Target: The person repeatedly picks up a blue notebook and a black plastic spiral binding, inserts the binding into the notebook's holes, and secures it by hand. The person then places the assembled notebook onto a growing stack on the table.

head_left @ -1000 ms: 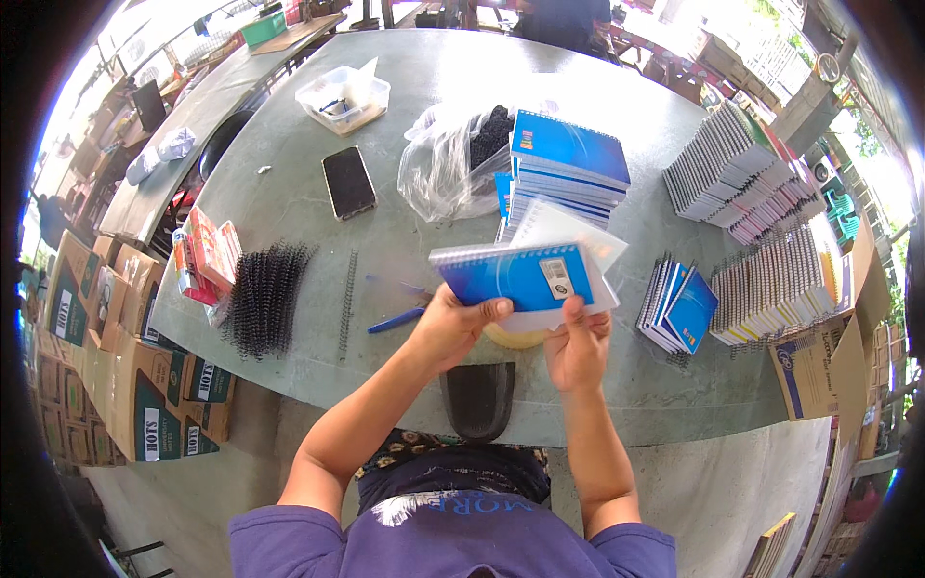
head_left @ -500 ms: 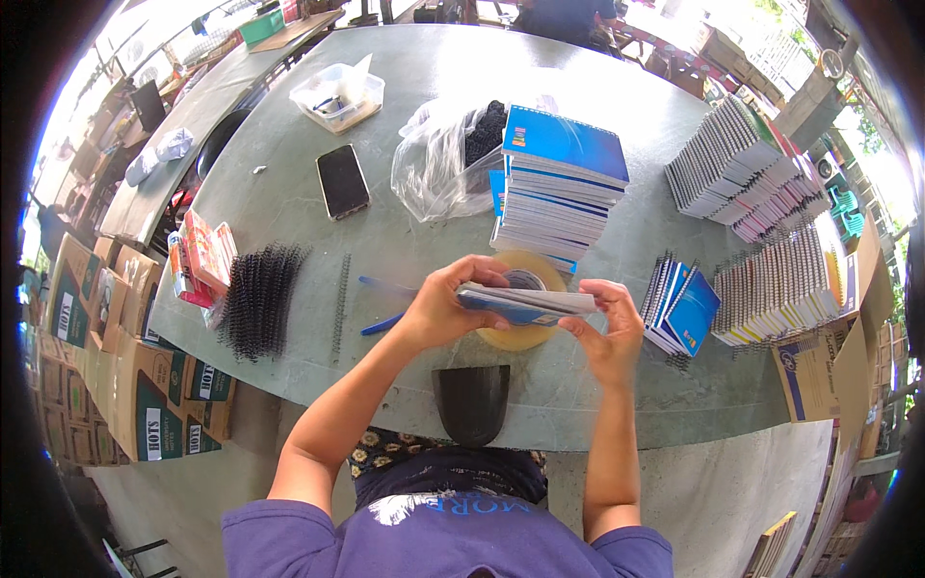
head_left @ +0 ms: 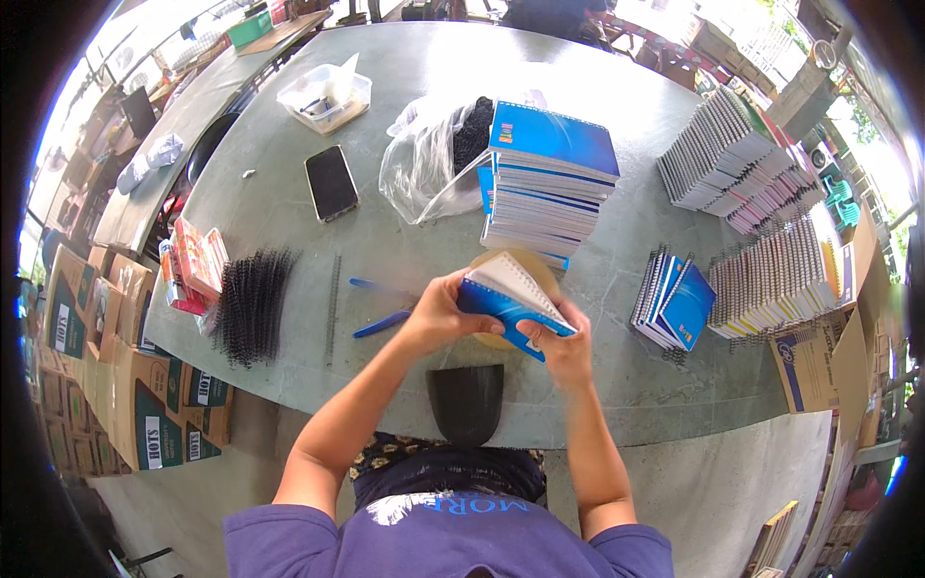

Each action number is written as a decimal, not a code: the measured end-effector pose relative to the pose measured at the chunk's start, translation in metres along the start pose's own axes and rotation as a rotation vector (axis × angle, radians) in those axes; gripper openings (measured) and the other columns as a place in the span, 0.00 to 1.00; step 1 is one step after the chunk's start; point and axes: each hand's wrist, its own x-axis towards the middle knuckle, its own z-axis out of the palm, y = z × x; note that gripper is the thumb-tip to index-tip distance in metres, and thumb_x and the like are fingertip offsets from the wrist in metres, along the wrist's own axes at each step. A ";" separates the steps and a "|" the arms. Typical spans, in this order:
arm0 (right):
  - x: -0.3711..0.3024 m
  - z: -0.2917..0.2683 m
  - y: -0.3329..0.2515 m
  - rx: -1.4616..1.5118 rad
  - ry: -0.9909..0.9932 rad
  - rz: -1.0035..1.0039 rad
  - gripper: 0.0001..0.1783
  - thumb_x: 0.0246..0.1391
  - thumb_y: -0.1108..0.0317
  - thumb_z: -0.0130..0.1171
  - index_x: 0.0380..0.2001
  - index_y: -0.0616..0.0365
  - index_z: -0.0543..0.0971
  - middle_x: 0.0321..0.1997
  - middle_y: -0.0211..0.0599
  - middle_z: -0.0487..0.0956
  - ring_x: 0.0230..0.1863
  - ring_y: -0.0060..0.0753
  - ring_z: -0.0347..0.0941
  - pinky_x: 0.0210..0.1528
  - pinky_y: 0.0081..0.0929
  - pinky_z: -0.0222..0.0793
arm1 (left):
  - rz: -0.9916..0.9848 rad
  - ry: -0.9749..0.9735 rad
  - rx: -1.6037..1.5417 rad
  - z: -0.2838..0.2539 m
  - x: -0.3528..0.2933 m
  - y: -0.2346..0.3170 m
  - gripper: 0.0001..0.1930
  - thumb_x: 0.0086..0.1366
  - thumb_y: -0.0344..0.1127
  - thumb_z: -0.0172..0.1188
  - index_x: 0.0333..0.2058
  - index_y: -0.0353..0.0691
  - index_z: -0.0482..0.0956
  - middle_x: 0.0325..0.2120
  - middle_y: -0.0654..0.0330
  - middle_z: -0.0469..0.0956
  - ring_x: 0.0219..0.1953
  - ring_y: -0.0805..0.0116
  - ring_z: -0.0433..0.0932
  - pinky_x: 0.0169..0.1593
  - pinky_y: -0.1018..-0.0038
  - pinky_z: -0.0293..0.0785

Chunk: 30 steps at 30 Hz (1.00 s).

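Broad grey-green table (head_left: 665, 395), pale floor (head_left: 713, 491), long side bench (head_left: 125, 217) at left, bright daylight (head_left: 665, 21) beyond.

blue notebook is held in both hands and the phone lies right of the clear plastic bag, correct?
Wrong side: in the head view, the phone lies left of the clear plastic bag. The left hand and right hand do hold the blue notebook.

At 10 o'clock on the broad grey-green surface (head_left: 694, 400) lies a black rectangular phone with a pale rim (head_left: 331, 183). Toward 11, farther off, sits a clear open plastic tub (head_left: 332, 116); beyond the surface stands a green plastic bin (head_left: 251, 34). Red-and-pale packets (head_left: 200, 258) lie at 9, and brown-and-green cardboard boxes (head_left: 159, 405) are stacked at 8.
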 end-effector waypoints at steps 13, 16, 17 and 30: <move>0.010 0.000 -0.001 0.188 -0.064 -0.109 0.11 0.45 0.77 0.66 0.34 0.64 0.78 0.36 0.44 0.81 0.37 0.27 0.78 0.41 0.22 0.74 | 0.122 0.114 0.222 -0.012 -0.006 0.003 0.14 0.45 0.23 0.71 0.32 0.37 0.78 0.35 0.62 0.79 0.37 0.75 0.76 0.41 0.76 0.74; 0.013 -0.015 -0.023 -0.029 -0.072 -0.260 0.21 0.46 0.65 0.67 0.42 0.64 0.76 0.45 0.49 0.78 0.48 0.36 0.74 0.50 0.29 0.70 | 0.211 0.142 0.365 -0.015 -0.012 0.017 0.15 0.46 0.24 0.71 0.33 0.37 0.78 0.33 0.64 0.80 0.37 0.75 0.77 0.42 0.76 0.74; 0.015 -0.022 -0.033 -0.279 0.013 -0.438 0.25 0.47 0.60 0.67 0.45 0.64 0.74 0.48 0.50 0.76 0.51 0.39 0.72 0.53 0.32 0.67 | 0.167 0.129 0.410 -0.020 -0.015 0.021 0.14 0.47 0.23 0.70 0.34 0.37 0.77 0.33 0.63 0.80 0.37 0.75 0.77 0.42 0.76 0.74; 0.012 -0.203 0.008 -1.220 0.336 0.058 0.36 0.59 0.44 0.46 0.62 0.60 0.61 0.68 0.56 0.53 0.70 0.51 0.44 0.69 0.39 0.40 | 0.148 0.102 0.207 -0.015 -0.003 0.013 0.10 0.53 0.19 0.64 0.33 0.35 0.75 0.30 0.64 0.78 0.33 0.79 0.74 0.39 0.81 0.72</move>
